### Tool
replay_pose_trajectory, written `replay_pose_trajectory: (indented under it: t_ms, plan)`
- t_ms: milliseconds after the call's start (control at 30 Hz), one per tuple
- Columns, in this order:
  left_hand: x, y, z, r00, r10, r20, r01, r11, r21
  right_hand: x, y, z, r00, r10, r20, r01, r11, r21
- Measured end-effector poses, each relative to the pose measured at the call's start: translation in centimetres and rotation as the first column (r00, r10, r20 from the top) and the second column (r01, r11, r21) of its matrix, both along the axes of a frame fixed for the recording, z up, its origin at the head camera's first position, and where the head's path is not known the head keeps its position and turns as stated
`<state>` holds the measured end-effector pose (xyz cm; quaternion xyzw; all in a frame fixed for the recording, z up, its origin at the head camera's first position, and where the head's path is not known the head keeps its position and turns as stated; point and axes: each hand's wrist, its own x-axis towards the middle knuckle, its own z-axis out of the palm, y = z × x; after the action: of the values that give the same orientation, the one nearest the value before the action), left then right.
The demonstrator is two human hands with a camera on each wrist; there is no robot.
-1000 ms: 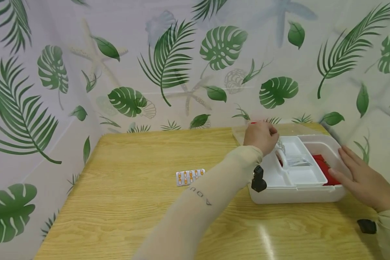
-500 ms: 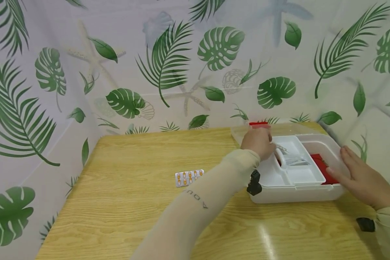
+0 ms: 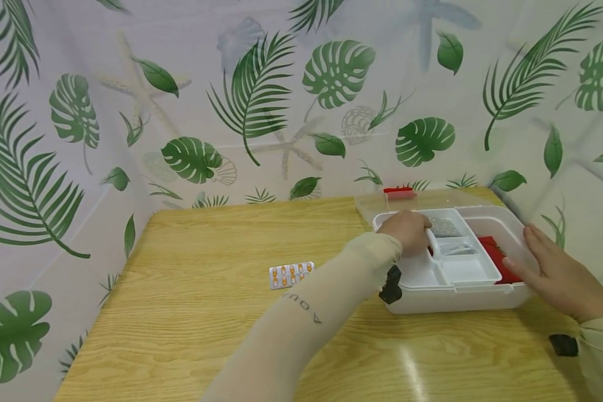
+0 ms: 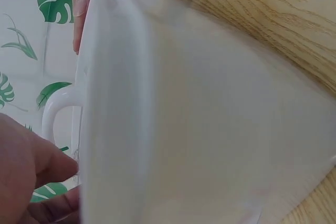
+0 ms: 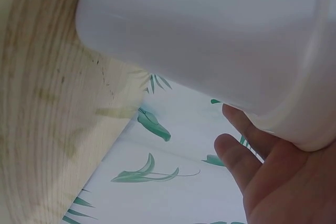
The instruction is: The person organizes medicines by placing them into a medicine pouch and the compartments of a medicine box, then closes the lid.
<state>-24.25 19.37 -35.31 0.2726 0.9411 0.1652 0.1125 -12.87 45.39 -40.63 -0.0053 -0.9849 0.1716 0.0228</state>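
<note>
A white plastic medicine box [image 3: 452, 300] with a lift-in tray stands at the right of the table. My left hand [image 3: 407, 231] reaches down over the tray's left compartment, beside its arched white handle [image 3: 434, 245]. Its fingertips are hidden; in the left wrist view, thumb and fingers stand apart behind the box's edge. A silvery blister pack [image 3: 443, 226] lies in the back compartment, and small clear packets [image 3: 456, 249] lie in the middle one. My right hand [image 3: 558, 273] rests against the box's right wall, fingers outside it and thumb over the rim, fingers fairly straight in the right wrist view.
A blister pack of orange-and-white capsules [image 3: 291, 275] lies on the wooden table [image 3: 206, 329], left of the box. Inside the box's right end is a red packet [image 3: 499, 259]. The clear lid [image 3: 447, 198] with a red latch [image 3: 399, 193] is folded back toward the leaf-patterned wall cloth [image 3: 281, 84].
My left hand has moved down and slightly nearer over the tray. The silvery blister pack, tilted by my fingers earlier, now lies flat in the back compartment. My right hand stays at the box.
</note>
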Motion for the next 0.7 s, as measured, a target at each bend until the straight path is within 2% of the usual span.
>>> replay_pose_trajectory:
  t_ms: [67, 167, 300, 400, 533, 633, 700]
  plan:
    - [0.1, -0.2, 0.0, 1.0, -0.031, 0.0, 0.031, 0.999, -0.022, 0.0, -0.1, 0.0, 1.0, -0.002, 0.002, 0.002, 1.0, -0.002]
    - [0.0, -0.9, 0.1, 0.999, -0.033, 0.011, 0.033, 0.999, -0.006, -0.1, -0.1, 0.0, 1.0, 0.001, 0.003, -0.001, 1.0, -0.006]
    - [-0.4, -2.5, 0.5, 0.999, -0.038, 0.008, 0.038, 0.998, 0.048, -0.2, -0.2, -0.1, 1.0, 0.007, 0.0, -0.007, 1.0, -0.005]
    - [-0.7, -4.6, 1.2, 0.999, -0.051, -0.011, 0.052, 0.992, 0.118, -0.3, -0.3, -0.1, 1.0, 0.008, 0.001, -0.008, 1.0, -0.001]
    - [-1.2, -8.3, 1.9, 0.998, -0.053, -0.043, 0.061, 0.976, 0.209, -0.3, -0.2, -0.1, 1.0, 0.019, 0.0, -0.019, 1.0, -0.001]
    - [-1.7, -11.0, 1.8, 0.998, -0.039, -0.05, 0.051, 0.966, 0.252, -0.2, 0.0, 0.0, 1.0, 0.02, 0.0, -0.02, 1.0, 0.002]
    - [-1.9, -12.7, 1.3, 0.998, -0.038, -0.047, 0.048, 0.968, 0.246, -0.2, 0.2, -0.1, 1.0, 0.017, 0.005, -0.017, 1.0, 0.005]
